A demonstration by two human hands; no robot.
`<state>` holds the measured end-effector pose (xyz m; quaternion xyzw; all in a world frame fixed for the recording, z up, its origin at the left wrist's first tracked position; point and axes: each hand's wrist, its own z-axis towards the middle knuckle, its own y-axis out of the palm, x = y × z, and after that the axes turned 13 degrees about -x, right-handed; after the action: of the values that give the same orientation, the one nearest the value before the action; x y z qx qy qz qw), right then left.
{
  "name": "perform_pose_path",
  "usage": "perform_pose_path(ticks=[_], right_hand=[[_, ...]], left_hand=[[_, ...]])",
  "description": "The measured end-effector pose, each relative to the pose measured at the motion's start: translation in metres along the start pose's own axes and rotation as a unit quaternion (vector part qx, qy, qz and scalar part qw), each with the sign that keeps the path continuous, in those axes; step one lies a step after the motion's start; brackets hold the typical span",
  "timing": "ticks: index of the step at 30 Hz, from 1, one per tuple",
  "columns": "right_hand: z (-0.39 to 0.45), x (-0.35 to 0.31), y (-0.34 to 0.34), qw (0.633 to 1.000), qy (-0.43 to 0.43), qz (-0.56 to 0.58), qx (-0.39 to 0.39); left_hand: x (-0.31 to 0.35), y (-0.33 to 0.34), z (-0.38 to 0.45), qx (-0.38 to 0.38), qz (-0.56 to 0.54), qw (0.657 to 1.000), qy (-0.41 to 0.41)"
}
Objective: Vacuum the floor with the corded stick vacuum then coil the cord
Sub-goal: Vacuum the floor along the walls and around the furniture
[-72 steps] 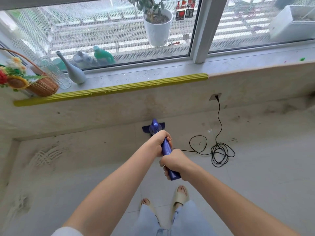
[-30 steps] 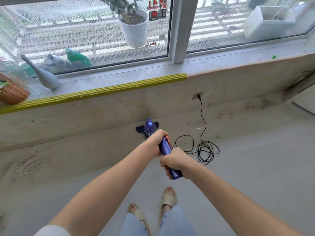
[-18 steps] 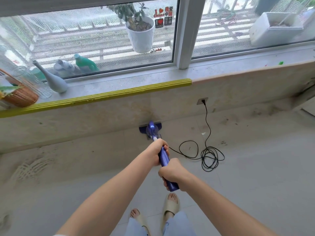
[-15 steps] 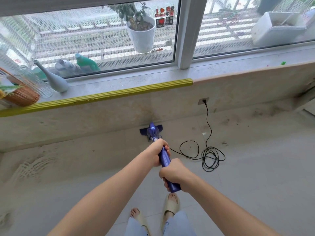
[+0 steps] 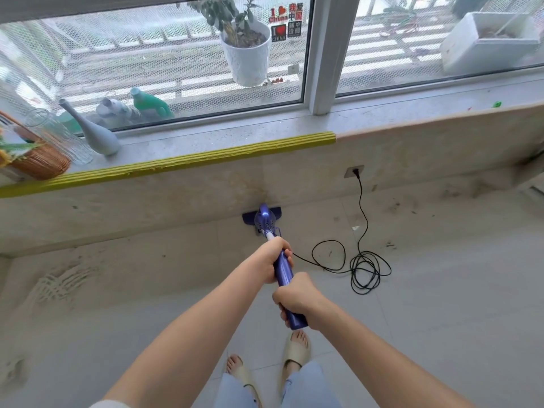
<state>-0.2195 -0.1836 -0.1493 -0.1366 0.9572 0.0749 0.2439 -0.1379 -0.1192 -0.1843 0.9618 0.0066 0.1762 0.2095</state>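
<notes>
A blue corded stick vacuum (image 5: 265, 221) stands on the pale tiled floor, its head right at the foot of the low wall under the window. My left hand (image 5: 269, 260) grips the upper shaft. My right hand (image 5: 295, 295) grips the blue handle end closer to me. The black cord (image 5: 363, 265) runs from the vacuum across the floor, lies in loose loops on the right, and rises to a wall socket (image 5: 354, 171) where it is plugged in.
A stone sill with a yellow edge strip (image 5: 188, 161) carries a wicker basket (image 5: 41, 163), a glass vase (image 5: 60, 136) and a grey bottle vase (image 5: 95, 132). Dusty smears mark the floor at left (image 5: 59, 287). My sandalled feet (image 5: 295, 353) are below.
The vacuum head has been pushed forward to the base of the wall. My view has shifted slightly. Both hands keep the same grip on the handle.
</notes>
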Motion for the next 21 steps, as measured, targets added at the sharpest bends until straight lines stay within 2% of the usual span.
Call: perform_pose_path(ticks=[7,14,21], right_hand=[[-0.001,-0.014,-0.001,1.000,-0.011,-0.005,-0.013],[-0.013,-0.027,0.030,0.997,-0.022,0.001,-0.073],[-0.011,-0.036,0.050,0.995,-0.020,-0.007,-0.094]], left_hand=[[0.010,-0.005,0.001,0.002,-0.028,0.999,0.015],[0.012,-0.036,-0.029,0.010,-0.083,0.996,0.024],[0.012,-0.058,-0.046,0.022,-0.124,0.991,0.040]])
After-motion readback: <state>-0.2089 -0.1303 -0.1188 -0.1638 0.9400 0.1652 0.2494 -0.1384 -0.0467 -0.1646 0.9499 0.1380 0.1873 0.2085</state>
